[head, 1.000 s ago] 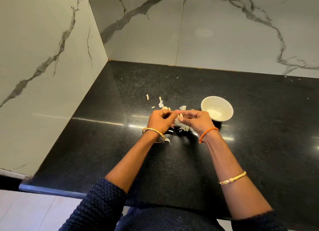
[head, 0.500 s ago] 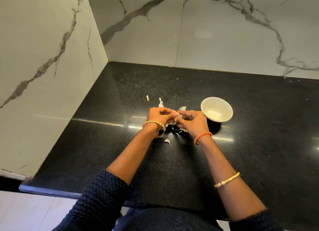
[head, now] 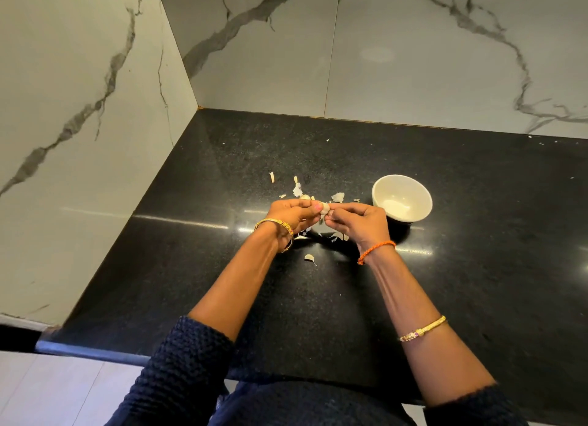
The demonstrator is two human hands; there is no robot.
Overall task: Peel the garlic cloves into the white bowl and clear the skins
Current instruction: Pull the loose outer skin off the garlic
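Both hands are up over the black countertop (head: 477, 282), meeting at the middle, and between them sits a single garlic clove (head: 325, 207), pale and small, lifted clear of the surface. The left hand (head: 291, 214) pinches it from the left with curled fingers and thumb; the right hand (head: 359, 221) pinches it from the right, fingertips working at the skin. How much skin is left on it is too small to tell. Now the relation that matters: the white bowl (head: 378, 188) stands on the counter just to the right of the right hand and a touch farther away, so the clove lies left of the bowl with the right hand between the two. That makes the right hand the nearer carrier, and I'd judge the drop will be a short reach rightward and slightly away once the clove comes free. The clove's long axis I cannot make out under the fingers. The bowl shows only its pale inside from here; no clove is plainly seen in it. Loose skins (head: 297, 188) lie scattered on the far side of the hands, more scraps lie beneath them, and one curled piece (head: 309, 258) lies nearer, between the forearms. So peeling is in hand, and the clearing of skins is not yet done.
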